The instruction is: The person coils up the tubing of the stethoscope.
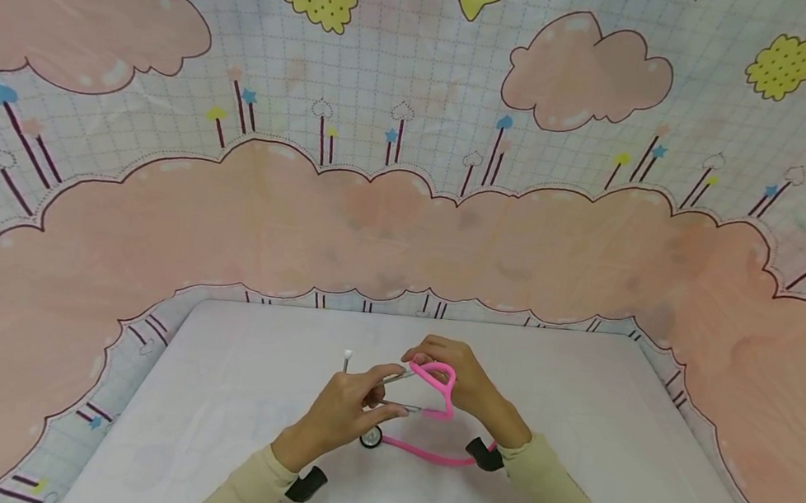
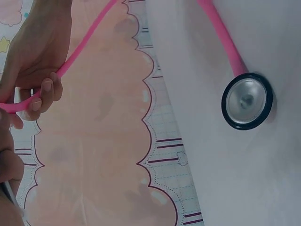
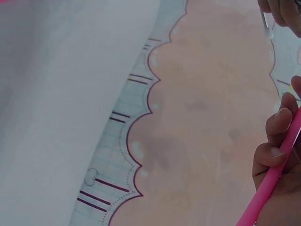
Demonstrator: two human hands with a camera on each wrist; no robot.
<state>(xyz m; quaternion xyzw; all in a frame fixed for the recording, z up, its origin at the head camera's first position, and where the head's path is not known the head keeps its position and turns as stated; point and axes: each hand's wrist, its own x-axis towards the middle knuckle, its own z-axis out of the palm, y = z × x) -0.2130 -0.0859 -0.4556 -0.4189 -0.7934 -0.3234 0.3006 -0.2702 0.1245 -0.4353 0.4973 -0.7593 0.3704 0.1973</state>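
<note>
A stethoscope with pink tubing (image 1: 449, 383) is held up over the white table. My left hand (image 1: 339, 404) grips its metal ear tubes (image 1: 398, 377), and one white ear tip (image 1: 348, 355) sticks up past the knuckles. On the other side, my right hand (image 1: 466, 377) holds the pink tubing near its fork; the right wrist view shows the curled fingers (image 3: 270, 155) against the tube. The round chest piece (image 2: 247, 101), silver with a dark rim, hangs or lies below the hands at the tube's end. The second ear tip is hidden.
The white tabletop (image 1: 207, 395) spreads around both hands, its far edge against a patterned cloth backdrop (image 1: 405, 235). A dark wrist camera (image 1: 307, 484) sits at the left sleeve and another dark camera (image 1: 484, 453) at the right one.
</note>
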